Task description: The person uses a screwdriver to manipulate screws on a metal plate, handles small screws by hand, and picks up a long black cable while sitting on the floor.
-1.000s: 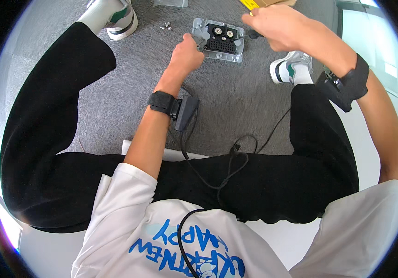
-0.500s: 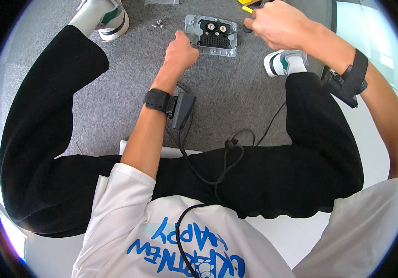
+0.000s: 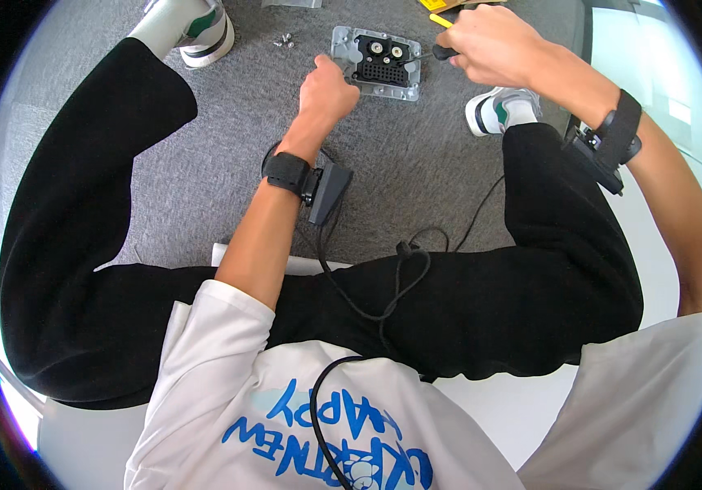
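A clear plastic case lies on the grey carpet at the top middle, with a black panel in it that carries two round metal-coloured parts. At its left edge, my left hand is closed on the case's rim; the fingertips are partly hidden. To the right of the case, my right hand wraps round a screwdriver. Its dark handle end sticks out of the fist, and the thin shaft points left to the case's right side. Whether the tip touches a screw is too small to tell.
Several small screws lie left of the case. A yellow rod-like piece and a yellow package show beyond my right hand. A clear bag lies at the top edge. Black cable loops across my lap.
The screwdriver's shaft now shows between my right hand and the case's right side. My left hand and the case appear slightly farther right in the picture.
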A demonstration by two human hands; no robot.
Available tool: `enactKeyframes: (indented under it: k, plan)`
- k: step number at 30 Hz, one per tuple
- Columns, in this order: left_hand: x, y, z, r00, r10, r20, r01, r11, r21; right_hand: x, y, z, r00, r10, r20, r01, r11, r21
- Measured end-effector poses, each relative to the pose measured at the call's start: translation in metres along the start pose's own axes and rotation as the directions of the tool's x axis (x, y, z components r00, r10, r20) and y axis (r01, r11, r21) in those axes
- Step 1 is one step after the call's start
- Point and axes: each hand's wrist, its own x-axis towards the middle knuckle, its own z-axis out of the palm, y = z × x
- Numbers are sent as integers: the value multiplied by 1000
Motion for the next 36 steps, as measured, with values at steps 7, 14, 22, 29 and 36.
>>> enactKeyframes:
  k: [7,14,22,29,36]
  plan:
    - [0,0,1,1000,-16,-5,16,999,-33,4,7,9,996,-12,-85,11,1000,-19]
    - [4,-10,1,996,4,94,6,995,-96,-9,5,6,990,44,-133,-52,997,-58]
    - [4,-12,-9,992,-22,123,34,995,-98,-19,-4,-19,947,20,-320,-38,998,-49]
    - [3,-18,-4,996,23,89,-5,980,-200,-19,-14,-2,958,34,-284,-27,999,28]
    - [3,-18,-4,992,-11,127,42,969,-245,-15,-19,8,963,41,-267,-34,999,33]
